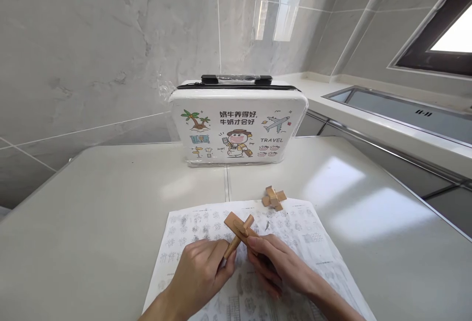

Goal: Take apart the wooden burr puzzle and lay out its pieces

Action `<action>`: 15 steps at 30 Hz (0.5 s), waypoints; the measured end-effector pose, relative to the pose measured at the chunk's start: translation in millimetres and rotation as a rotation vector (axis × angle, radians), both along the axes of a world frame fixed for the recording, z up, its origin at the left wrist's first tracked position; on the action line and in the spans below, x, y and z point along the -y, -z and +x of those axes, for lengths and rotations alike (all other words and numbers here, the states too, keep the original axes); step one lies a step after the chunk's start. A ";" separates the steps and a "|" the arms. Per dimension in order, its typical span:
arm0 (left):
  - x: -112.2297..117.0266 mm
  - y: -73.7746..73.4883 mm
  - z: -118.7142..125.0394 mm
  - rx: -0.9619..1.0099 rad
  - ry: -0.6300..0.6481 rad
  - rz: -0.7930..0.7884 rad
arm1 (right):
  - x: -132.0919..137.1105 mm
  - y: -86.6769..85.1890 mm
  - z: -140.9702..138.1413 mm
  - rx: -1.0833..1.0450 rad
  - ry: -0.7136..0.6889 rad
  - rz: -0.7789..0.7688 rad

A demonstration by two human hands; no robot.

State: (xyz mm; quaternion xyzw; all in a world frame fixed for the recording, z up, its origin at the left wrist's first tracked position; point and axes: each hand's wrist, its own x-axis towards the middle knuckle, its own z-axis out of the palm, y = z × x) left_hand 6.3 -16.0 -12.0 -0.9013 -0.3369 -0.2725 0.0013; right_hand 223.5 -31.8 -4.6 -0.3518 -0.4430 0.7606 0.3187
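so you've got a wooden slat (pixel 232 220) and a rod (pixel 230 249) crossed up in the air over the sheet (pixel 164 272), roughly above its middle. your left hand (pixel 201 267) is pinching the near end of the rod, and your right hand (pixel 275 262) has the near end of the slat, thumb on top. there's a small rounded bit where they cross, but i can't tell if it's a separate piece or how anything locks together.

that's what would worry me tbh. each piece is only gripped at one end, so if the joint is loose, a twist from either side could swing them out of line, or one could pop out and drop on the sheet. if it's actually tight, forcing it at an angle might scuff or chip the wood.

also watch the cluster (pixel 273 199) at the sheet's far edge, right-hand side. the sheet looks loose on the bench (pixel 92 213), so if your right forearm drags it, the cluster could get tugged along or tipped. the case (pixel 236 109) beyond the sheet is well clear of your hands, wouldn't sweat that one.
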 end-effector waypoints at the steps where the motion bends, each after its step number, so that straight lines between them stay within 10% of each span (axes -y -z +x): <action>1: -0.1 -0.3 0.3 0.001 0.000 0.001 | 0.3 0.1 0.3 -0.010 -0.014 -0.002; 9: 0.7 -5.6 2.4 -0.016 0.047 -0.047 | 3.5 4.6 5.1 -0.352 -0.092 0.006; 15: 0.5 0.3 -0.5 0.070 -0.019 -0.169 | 0.7 2.0 6.6 -0.407 0.095 -0.017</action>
